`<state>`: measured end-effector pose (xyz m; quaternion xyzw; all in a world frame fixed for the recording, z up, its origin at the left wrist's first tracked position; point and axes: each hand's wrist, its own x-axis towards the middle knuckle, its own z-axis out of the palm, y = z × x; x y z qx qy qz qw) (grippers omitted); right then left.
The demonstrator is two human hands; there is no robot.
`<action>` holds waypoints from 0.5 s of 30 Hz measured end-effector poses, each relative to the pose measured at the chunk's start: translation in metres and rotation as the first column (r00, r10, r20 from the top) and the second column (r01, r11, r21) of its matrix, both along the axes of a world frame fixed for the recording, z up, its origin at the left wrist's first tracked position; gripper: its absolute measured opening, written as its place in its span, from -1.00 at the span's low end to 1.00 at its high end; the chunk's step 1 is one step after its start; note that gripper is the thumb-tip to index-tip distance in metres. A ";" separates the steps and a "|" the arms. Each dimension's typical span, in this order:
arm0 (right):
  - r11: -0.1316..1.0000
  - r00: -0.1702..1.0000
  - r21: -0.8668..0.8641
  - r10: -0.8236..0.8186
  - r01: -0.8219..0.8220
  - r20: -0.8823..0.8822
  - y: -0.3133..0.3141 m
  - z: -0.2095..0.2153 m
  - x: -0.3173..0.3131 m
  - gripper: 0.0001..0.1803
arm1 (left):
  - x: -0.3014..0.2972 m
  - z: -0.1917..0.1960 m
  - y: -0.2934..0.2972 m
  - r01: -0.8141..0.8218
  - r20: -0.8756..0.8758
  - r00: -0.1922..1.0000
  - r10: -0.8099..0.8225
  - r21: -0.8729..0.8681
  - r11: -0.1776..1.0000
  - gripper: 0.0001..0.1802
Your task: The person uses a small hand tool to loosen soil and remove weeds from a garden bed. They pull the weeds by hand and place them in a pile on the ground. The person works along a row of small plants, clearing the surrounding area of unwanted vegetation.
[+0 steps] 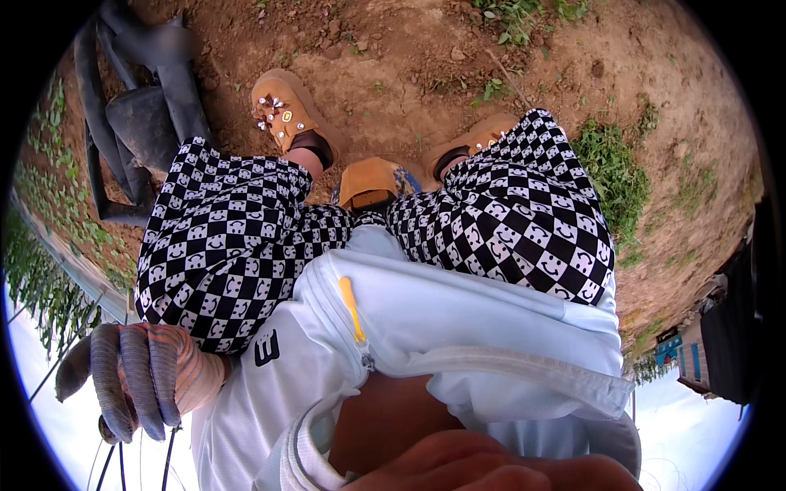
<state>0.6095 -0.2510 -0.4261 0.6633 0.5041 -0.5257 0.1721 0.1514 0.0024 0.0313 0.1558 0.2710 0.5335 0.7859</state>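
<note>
Thin dark wires (pixel 115 462) are gripped in the closed, gloved left hand (pixel 139 380) at the lower left, beside the checkered trousers (pixel 229 245), while the right hand is not seen, so the work seems barely begun.

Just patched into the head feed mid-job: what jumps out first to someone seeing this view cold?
The black-and-white checkered trousers fill the middle of the view, above a pale zip-up jacket with a yellow zipper pull. Tan clogs stand on bare brown soil at the top. At lower left, the left hand wears a grey-and-striped work glove and is curled around thin dark cords.
</note>
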 end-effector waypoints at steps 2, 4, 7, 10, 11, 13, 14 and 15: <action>0.999 0.999 -0.040 -0.001 -0.001 -0.043 0.024 0.020 -0.023 -0.53 | 0.000 -0.002 0.009 0.070 -0.075 0.995 -0.069 0.022 0.997 -0.57; 0.995 0.988 -0.067 0.065 -0.075 -0.142 0.069 0.024 -0.057 -0.52 | -0.002 0.005 -0.005 0.045 -0.071 0.997 -0.042 0.045 0.998 -0.56; 0.974 0.987 -0.190 0.105 -0.127 -0.118 0.091 0.039 -0.092 -0.50 | 0.002 -0.005 0.011 0.125 -0.002 0.992 -0.125 0.036 0.992 -0.54; 0.945 0.961 -0.173 0.267 -0.276 -0.075 0.120 0.084 -0.095 -0.42 | 0.005 -0.001 -0.004 0.099 -0.026 0.995 -0.097 0.061 0.993 -0.52; 0.957 0.973 -0.177 0.223 -0.231 -0.067 0.113 0.098 -0.084 -0.43 | 0.006 -0.004 0.006 0.127 -0.018 0.992 -0.126 0.063 0.990 -0.51; 0.955 0.939 0.060 0.295 -0.289 -0.179 0.083 0.061 -0.041 -0.60 | 0.005 0.001 -0.007 0.109 -0.020 0.994 -0.108 0.072 0.991 -0.52; 0.983 0.977 0.009 0.184 -0.184 -0.104 0.058 0.059 -0.021 -0.63 | 0.007 -0.008 0.008 0.165 0.023 0.986 -0.167 0.055 0.985 -0.52; 0.993 0.992 -0.019 0.118 -0.119 -0.046 0.046 0.052 -0.007 -0.65 | 0.008 -0.009 0.009 0.179 0.037 0.983 -0.181 0.050 0.983 -0.52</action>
